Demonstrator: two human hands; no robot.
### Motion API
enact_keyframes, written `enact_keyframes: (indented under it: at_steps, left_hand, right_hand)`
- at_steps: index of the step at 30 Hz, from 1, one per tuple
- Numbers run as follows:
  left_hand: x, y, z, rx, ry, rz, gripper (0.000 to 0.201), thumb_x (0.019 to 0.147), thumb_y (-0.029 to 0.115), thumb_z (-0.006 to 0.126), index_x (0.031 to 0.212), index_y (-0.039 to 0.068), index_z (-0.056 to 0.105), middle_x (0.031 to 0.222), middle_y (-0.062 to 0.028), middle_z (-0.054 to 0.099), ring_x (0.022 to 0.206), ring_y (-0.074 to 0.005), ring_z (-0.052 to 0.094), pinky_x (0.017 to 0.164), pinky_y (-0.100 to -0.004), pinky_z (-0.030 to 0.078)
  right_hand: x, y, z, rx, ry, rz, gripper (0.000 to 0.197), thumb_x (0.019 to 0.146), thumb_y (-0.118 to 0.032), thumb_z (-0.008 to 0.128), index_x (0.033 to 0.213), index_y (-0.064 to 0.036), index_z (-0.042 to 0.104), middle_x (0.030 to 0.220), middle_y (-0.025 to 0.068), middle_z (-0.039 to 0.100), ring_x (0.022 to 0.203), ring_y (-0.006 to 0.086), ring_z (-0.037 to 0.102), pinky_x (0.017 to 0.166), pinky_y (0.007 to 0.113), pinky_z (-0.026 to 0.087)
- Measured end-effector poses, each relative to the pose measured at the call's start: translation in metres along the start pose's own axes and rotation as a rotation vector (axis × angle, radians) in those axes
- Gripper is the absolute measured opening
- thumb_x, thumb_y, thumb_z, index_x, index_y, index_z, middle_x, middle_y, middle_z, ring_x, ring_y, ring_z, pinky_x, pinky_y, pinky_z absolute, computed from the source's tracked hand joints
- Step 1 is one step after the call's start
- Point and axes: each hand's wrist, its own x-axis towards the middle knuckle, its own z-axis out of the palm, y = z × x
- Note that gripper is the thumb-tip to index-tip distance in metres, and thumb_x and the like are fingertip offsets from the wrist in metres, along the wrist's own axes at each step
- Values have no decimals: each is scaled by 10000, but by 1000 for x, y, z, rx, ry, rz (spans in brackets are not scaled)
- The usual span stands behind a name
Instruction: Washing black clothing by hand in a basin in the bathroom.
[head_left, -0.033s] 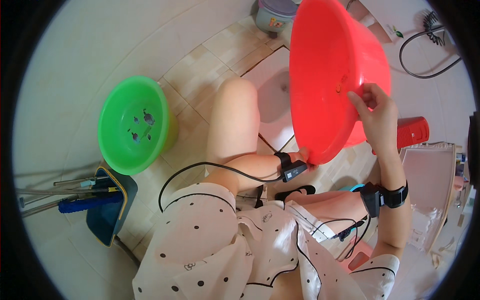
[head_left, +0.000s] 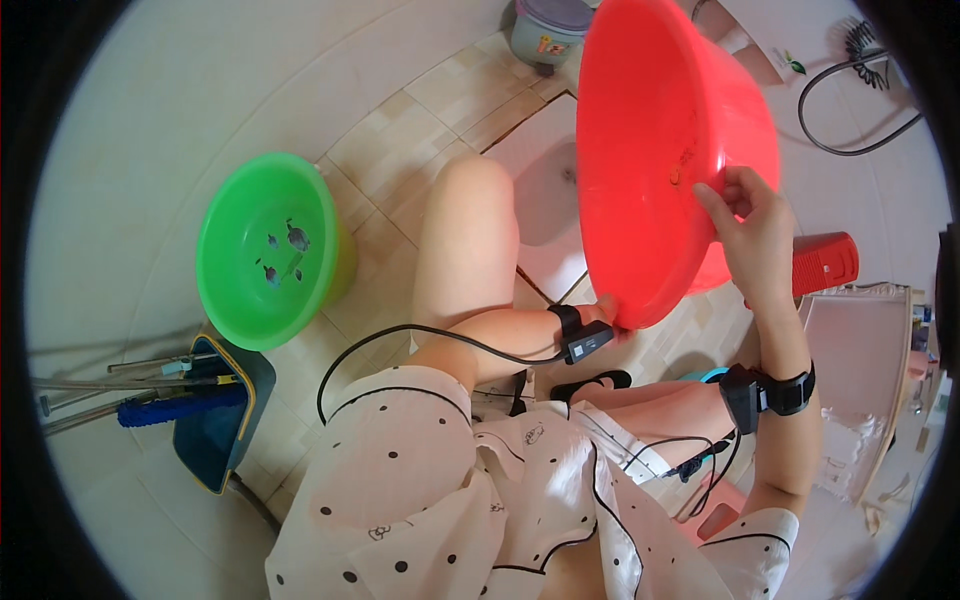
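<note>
The red basin [head_left: 640, 150], held on its side and hiding part of the squat pan [head_left: 548, 205], faces left, its rim's long axis running up the view. It rises from both grips: the right hand [head_left: 752, 220] pinches the rim's right side, thumb in front; the left hand [head_left: 614, 312] (partly hidden) grasps the lowest edge. A dark, unreadable mark [head_left: 682, 170] lies near the right thumb.

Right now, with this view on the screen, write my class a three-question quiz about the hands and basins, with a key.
1. The right hand grips the rim of the: A) dustpan, B) red basin, C) bin.
2. True or false: the left hand is off the red basin.
3. Fill in: in the picture, the green basin is to the ____ of the red basin.

Key: 1 B; 2 false; 3 left.
</note>
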Motion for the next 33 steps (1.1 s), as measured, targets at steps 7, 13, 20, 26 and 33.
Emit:
enact_keyframes:
  at_steps: [7, 13, 20, 26, 33]
  left_hand:
    - [-6, -3, 3, 12, -17, -20, 324, 880, 384, 500, 830, 64, 516, 811, -66, 615, 727, -188, 621, 578, -323, 524]
    - [-10, -7, 3, 3, -23, -39, 338, 884, 392, 493, 841, 57, 515, 841, -76, 619, 759, -198, 623, 608, -334, 529]
    - [-15, -8, -2, -10, -12, -43, 354, 889, 401, 485, 854, 50, 514, 875, -87, 624, 797, -210, 626, 643, -347, 535]
    - [-22, -11, 0, -16, -15, -57, 368, 893, 409, 478, 866, 43, 514, 904, -96, 629, 829, -221, 628, 673, -357, 540]
    - [-30, -28, 17, 80, -7, -102, 385, 898, 418, 470, 879, 36, 513, 938, -108, 634, 866, -233, 631, 708, -370, 546]
  right_hand:
    - [-6, 1, -3, 14, -16, 41, 251, 784, -143, 697, 896, 56, 594, 698, 111, 615, 627, 158, 584, 614, 274, 480]
    - [-9, 8, -2, 16, -5, 19, 257, 782, -145, 698, 900, 57, 594, 697, 121, 615, 626, 167, 594, 610, 283, 485]
    - [-13, 15, -1, -5, -8, 40, 269, 774, -166, 708, 899, 46, 599, 688, 128, 608, 616, 182, 593, 603, 291, 484]
    - [-15, 30, 1, -151, -3, 42, 343, 712, -216, 748, 888, 18, 569, 667, 115, 588, 596, 227, 587, 568, 322, 465]
    - [-10, 90, -9, -282, 261, 170, 344, 744, -249, 705, 950, -14, 560, 757, 166, 614, 711, 352, 602, 627, 413, 467]
